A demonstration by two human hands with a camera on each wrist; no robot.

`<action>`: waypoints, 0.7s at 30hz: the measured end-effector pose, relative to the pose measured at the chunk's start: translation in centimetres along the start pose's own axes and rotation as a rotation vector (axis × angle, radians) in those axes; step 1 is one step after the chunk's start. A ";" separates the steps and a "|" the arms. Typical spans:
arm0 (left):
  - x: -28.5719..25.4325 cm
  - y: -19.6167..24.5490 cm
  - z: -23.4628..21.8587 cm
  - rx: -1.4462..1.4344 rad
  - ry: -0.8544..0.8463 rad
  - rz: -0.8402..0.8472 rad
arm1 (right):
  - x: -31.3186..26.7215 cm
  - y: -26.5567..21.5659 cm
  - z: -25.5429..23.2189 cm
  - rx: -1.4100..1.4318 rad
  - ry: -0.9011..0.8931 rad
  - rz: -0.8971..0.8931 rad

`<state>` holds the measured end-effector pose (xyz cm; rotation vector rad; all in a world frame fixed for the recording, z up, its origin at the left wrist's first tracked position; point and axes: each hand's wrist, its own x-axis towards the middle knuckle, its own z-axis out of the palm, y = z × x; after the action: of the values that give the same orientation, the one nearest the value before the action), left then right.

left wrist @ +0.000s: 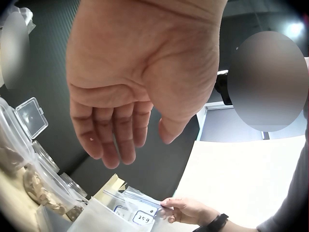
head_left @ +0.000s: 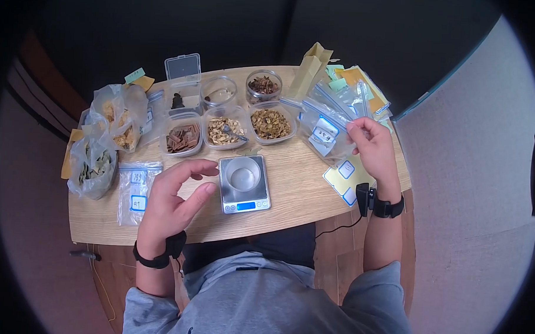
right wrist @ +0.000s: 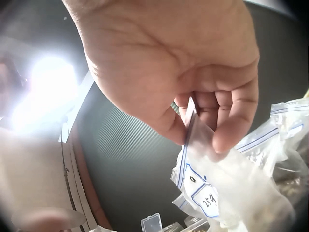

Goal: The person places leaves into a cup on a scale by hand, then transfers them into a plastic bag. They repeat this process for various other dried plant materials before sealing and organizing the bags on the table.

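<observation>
Right hand on a labelled bag, left hand loose by the scale

We see our right hand pinching the top edge of a clear zip bag with a white label, lifted at the right side of the tabletop among other empty bags. Our left hand hovers relaxed, fingers loosely spread and grasping nothing, just left of the small digital scale with its metal dish. Behind the scale stand tubs of dried herbs.
</observation>
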<state>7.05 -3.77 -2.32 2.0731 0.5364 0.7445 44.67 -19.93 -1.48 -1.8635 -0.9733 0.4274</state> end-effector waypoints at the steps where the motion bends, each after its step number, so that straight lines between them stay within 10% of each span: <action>1: 0.1 0.2 0.2 -0.007 -0.004 0.000 | -0.4 -0.3 0.0 0.035 0.012 -0.002; 9: 0.9 3.8 1.2 -0.175 -0.148 -0.075 | -6.7 -5.1 1.1 0.184 0.056 -0.033; 15: 1.0 6.5 2.5 -0.537 -0.417 -0.124 | -12.5 -10.6 3.1 -0.010 0.082 -0.535; 21: -2.9 7.5 -0.7 -0.682 -0.393 -0.314 | -14.8 -14.2 7.7 -0.035 -0.260 -0.822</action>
<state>5.20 -9.25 3.35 1.3991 0.3115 0.2618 24.18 -23.64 5.47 -1.2921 -1.8105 0.1437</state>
